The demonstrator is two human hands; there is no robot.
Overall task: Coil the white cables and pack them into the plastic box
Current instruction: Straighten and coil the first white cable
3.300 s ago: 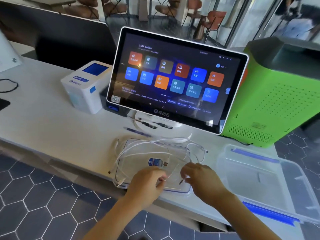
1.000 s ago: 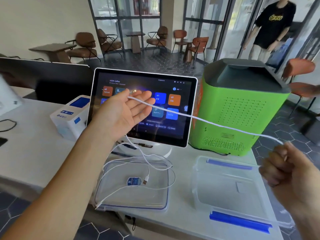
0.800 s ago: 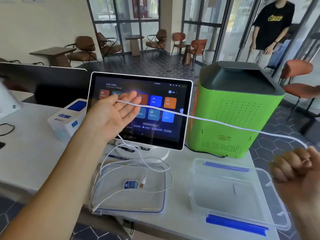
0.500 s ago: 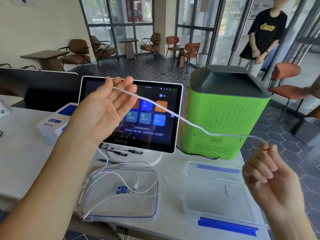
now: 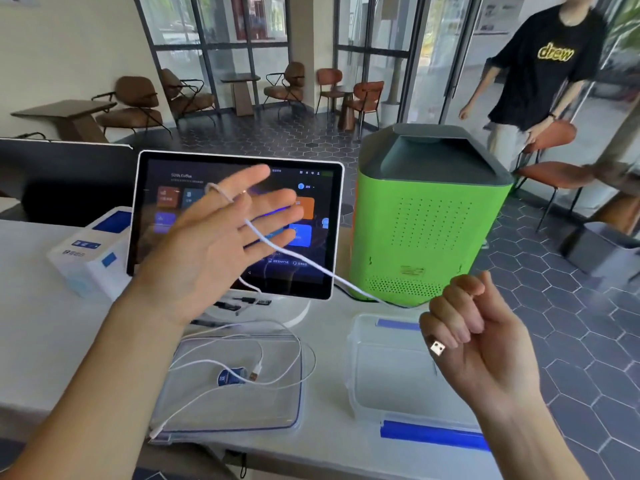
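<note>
Up high, the left hand (image 5: 214,244) spreads its fingers wide, a thin white cable (image 5: 298,258) looped over one; the right hand (image 5: 474,337) pinches its USB plug (image 5: 437,348).

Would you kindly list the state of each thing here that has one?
Left hand: raised, fingers straight, cable looped over them.
Right hand: fingers curled round the cable's USB plug.
Cable: strung between both hands.
Box: open, empty.
Lid: lying flat, other cables loose on it.
Screen: lit.
</note>
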